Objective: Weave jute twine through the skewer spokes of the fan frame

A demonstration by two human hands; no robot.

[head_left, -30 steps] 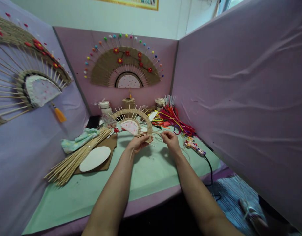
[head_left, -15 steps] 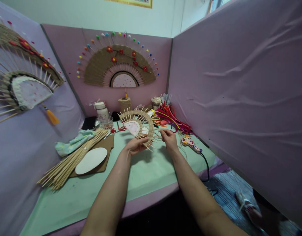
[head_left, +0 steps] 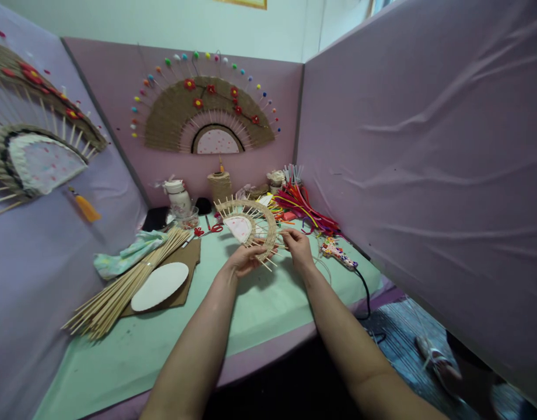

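Observation:
Above the table's middle, my left hand [head_left: 247, 260] grips the lower right edge of a small woven fan [head_left: 271, 224]. Thin sticks radiate from the fan's pale, spotted half-round centre [head_left: 239, 228], with a band of twine woven across them. My right hand [head_left: 297, 245] is closed in a pinch just right of the fan, on a thin strand of twine [head_left: 282, 233] that runs to the fan's edge. A loose loop of the strand hangs beside and behind the right hand. The left fingertips are partly hidden behind the fan.
A bundle of sticks [head_left: 131, 280], a white oval card [head_left: 160, 286] and cardboard [head_left: 190, 280] lie left. Red scissors [head_left: 216, 228], a white bottle [head_left: 178, 198] and a twine spool [head_left: 219, 186] stand behind. Right are pipe cleaners [head_left: 307, 210] and a corded glue gun [head_left: 338, 255].
My right hand has come slightly closer to the fan with the strand. The fan has shifted slightly right in my left hand, while the whole view has moved a little.

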